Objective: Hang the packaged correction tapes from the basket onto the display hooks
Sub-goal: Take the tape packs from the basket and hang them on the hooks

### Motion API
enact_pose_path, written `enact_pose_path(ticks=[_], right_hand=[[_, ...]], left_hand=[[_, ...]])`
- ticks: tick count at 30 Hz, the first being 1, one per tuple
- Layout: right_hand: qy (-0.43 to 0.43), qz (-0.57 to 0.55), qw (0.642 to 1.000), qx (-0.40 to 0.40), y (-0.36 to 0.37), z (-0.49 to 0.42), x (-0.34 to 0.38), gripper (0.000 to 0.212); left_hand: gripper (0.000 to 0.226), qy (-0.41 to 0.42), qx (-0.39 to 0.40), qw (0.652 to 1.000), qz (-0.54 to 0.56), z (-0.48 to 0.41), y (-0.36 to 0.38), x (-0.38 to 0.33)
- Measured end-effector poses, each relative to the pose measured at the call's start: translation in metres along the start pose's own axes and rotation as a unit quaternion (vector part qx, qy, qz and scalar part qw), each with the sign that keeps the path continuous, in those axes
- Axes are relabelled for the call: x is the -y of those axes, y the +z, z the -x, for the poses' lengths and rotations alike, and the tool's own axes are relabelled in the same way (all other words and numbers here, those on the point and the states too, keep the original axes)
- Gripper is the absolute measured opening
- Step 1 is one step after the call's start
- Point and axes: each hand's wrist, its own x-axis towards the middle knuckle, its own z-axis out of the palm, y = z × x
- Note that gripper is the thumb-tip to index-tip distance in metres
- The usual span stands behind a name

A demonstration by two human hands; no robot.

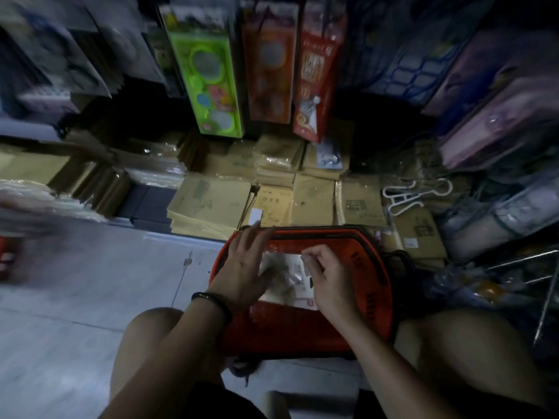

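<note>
The person sits low with a red basket (373, 267) between the knees. Both hands are over it. The packaged correction tapes (289, 266) lie inside the basket, a pale, shiny pile right between the two hands.

The left hand (245, 267) is flat, its fingers (252, 237) straight and spread apart. They reach past the pile toward the far rim of the basket. The thumb side of this hand lies against the left edge of the pile. A black band (211, 300) is on that wrist.

The right hand (329, 282) is on the other side of the pile. Its fingers (314, 261) are bent and curled in, and the tips seem to pinch the top right edge of the clear pack. It is blurry, so the grip is hard to see well.

Past the fingertips, stacks of brown paper packs (208, 204) lie on the floor. A bright green pack (208, 86) hangs above them.
</note>
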Motion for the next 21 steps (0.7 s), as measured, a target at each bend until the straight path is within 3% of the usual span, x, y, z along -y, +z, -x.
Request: enact_pose_path(ticks=[2,5,7,11,13,14,18,21], right_hand=[[-0.039,-0.024,0.999,0.016,-0.020,-0.001,0.038,0.008],[-0.084,-0.030,0.995,0.046,-0.050,-0.006,0.093,0.010],[-0.115,-0.020,0.991,0.061,-0.069,-0.012,0.126,0.015],[-0.154,-0.034,0.987,0.028,-0.110,-0.026,0.187,0.022],[-0.185,-0.024,0.982,0.013,-0.127,-0.025,0.214,0.017],[-0.215,0.011,0.977,-0.007,-0.135,-0.023,0.227,0.025],[-0.390,0.213,0.885,-0.135,-0.156,-0.013,0.277,0.057],[-0.460,0.280,0.832,-0.131,-0.163,-0.012,0.313,0.076]], left_hand=[[0.066,0.014,0.036,0.997,0.071,0.001,-0.029,-0.023],[0.029,0.028,0.070,0.984,0.163,0.009,-0.068,-0.061],[0.011,0.023,0.029,0.980,0.196,0.014,-0.090,-0.082],[0.015,0.004,-0.077,0.956,0.284,0.024,-0.132,-0.121],[0.016,-0.005,-0.131,0.930,0.343,0.025,-0.152,-0.140],[0.016,-0.007,-0.152,0.914,0.376,0.025,-0.164,-0.151],[0.015,-0.010,-0.212,0.863,0.458,0.018,-0.213,-0.194],[0.015,-0.004,-0.235,0.828,0.510,0.012,-0.250,-0.228]])
